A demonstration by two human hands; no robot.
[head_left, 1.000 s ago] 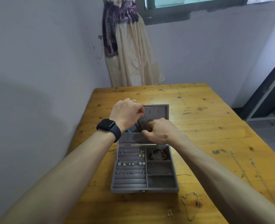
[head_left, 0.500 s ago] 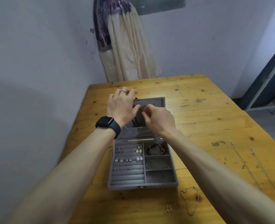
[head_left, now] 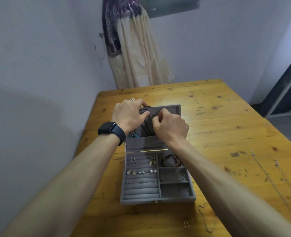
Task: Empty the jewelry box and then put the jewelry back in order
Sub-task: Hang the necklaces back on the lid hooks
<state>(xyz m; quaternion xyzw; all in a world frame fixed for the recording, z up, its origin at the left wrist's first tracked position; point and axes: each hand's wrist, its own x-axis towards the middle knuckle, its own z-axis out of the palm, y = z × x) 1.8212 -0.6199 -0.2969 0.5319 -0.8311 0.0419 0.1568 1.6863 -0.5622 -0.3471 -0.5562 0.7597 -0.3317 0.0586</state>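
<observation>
A grey velvet jewelry box (head_left: 175,200) lies open on the wooden table (head_left: 226,130), its lid (head_left: 173,109) standing up at the far side. Earrings and rings (head_left: 141,172) sit in the left ring rows. A dark red bracelet (head_left: 171,160) and a silver bangle (head_left: 173,177) lie in the right compartments. My left hand (head_left: 128,114) grips the lid's top edge. My right hand (head_left: 170,127) pinches a dark cord necklace (head_left: 147,128) that hangs inside the lid. A turquoise piece (head_left: 136,135) shows in the lid's pocket.
Thin silver chains (head_left: 268,177) lie on the table at the right. A fine chain (head_left: 206,219) and a pair of small earrings (head_left: 186,224) lie near the front edge. A curtain (head_left: 132,48) hangs on the wall behind. My left wrist wears a dark watch (head_left: 111,130).
Both hands have risen from the lid's pocket to the lid's top. My left hand now holds the lid's upper edge, and my right hand's fingers work on the cord there.
</observation>
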